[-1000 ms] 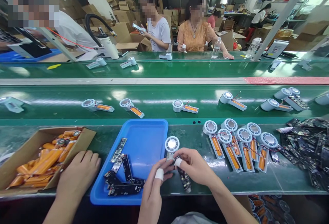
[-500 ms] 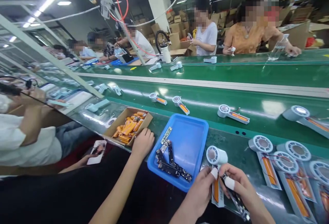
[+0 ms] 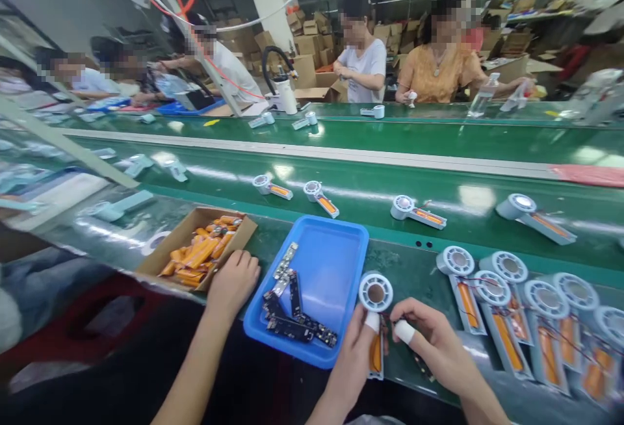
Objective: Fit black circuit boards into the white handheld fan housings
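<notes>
My left hand [image 3: 355,353], with a white wrap on its thumb, grips a handheld fan [image 3: 376,290]. The fan's round light-blue head faces up, and an orange battery [image 3: 375,352] lies in its open handle. Just right of it, my right hand [image 3: 433,340], its thumb also wrapped in white, pinches a dark circuit board [image 3: 423,365], mostly hidden beneath the fingers. Thin wires near the fingertips are hard to make out. Left of my hands is a blue tray [image 3: 336,243] holding several black circuit boards [image 3: 292,327].
A co-worker's hand [image 3: 236,282] rests by a cardboard box [image 3: 160,253] of orange batteries [image 3: 202,249]. Several fans [image 3: 507,314] with batteries lie in a cluster at right. More fans lie on the green conveyor belt [image 3: 341,165]. People sit or stand along the far side.
The view has shifted to the right. The fan head is now turned more face-up, and the circuit board in my right hand is more covered by the hand.
</notes>
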Demonstrator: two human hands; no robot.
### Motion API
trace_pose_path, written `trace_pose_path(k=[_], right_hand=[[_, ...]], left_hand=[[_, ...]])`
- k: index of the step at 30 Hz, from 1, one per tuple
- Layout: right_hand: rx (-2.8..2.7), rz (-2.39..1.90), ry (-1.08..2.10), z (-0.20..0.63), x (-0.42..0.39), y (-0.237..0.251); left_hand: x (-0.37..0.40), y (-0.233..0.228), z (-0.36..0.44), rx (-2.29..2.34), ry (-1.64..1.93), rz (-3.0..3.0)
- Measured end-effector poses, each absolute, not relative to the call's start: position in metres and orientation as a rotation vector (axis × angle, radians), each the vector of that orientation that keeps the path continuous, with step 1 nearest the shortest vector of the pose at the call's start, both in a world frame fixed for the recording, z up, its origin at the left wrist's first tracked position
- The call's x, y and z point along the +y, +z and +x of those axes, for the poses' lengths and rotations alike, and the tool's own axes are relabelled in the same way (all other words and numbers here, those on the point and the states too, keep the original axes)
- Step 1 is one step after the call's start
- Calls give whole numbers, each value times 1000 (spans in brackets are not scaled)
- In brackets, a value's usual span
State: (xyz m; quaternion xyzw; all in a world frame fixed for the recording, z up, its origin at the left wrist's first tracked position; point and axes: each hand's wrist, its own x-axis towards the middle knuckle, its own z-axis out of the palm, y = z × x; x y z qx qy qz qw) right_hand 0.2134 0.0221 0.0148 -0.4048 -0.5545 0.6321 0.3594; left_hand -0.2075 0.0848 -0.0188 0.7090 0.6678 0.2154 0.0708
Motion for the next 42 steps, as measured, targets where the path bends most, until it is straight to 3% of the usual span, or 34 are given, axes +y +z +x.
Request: trace_pose_path(k=[6,12,15,22,26,30,33,37,42], right_hand=[[-1090,-914,1723,195,26,11],[-1177,-960,1679,200,20,18],[-1301,-1060,1567,203,15,19],[-1785,-1520,907,209,12,7],[-2268,-1537,692,212,10,22],[-2456,-1168,847,207,8,36],[-2244,-1061,1101,198,10,32],[-1625,-1100,1632,187,10,15],[-1241,-1122,1755,180,6,2]], left_hand=[[74,4,-169,1766,855,2034],[16,-24,-10,1498,950,1606],[-4,-40,31,1401,952,1320],[-4,-45,24,1579,948,1391],[29,-23,-42,1632,923,1823],[64,4,-139,1716,984,1915],[70,3,-175,1825,940,2167],[66,-7,-184,1932,774,2357],[66,10,-166,1932,874,2097]])
